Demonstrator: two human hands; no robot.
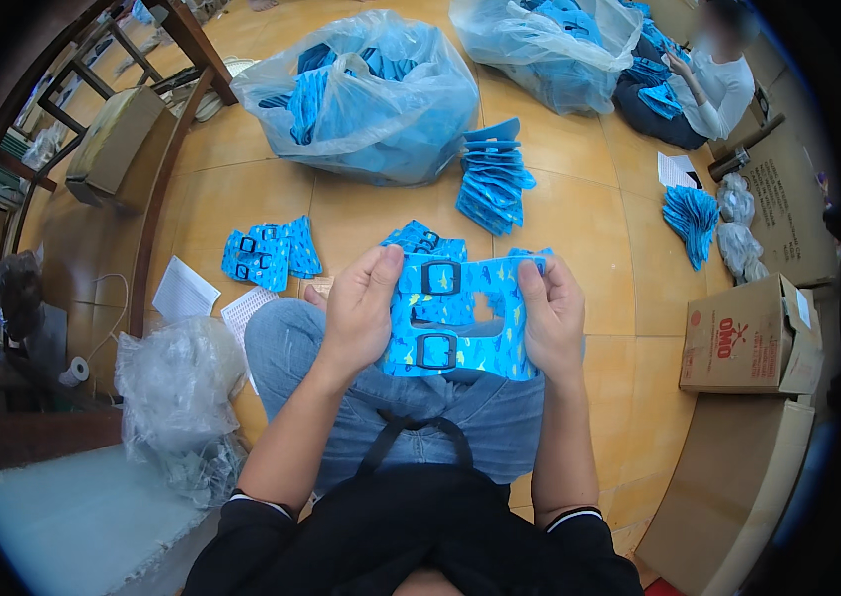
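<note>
Over my crossed legs I hold up a blue patterned fabric piece [480, 356] with two black buckles and a cut-out opening. My left hand [363, 303] pinches its left edge, thumb on top. The right edge is gripped by my right hand [554, 310], also with the thumb on top. Just beyond my hands, partly hidden by the held piece, more blue buckled pieces [419, 238] lie on the floor. Another small pile of buckled pieces [260, 256] rests to the far left of my left hand. A fanned stack of blue pieces [495, 184] stands beyond my right hand.
Clear plastic bags [381, 129] full of blue pieces sit ahead. Another person [723, 89] sits at far right near a blue stack [691, 223]. Cardboard boxes [733, 338] line my right. Crumpled plastic [177, 382], papers [184, 288] and a wooden frame [167, 169] are left.
</note>
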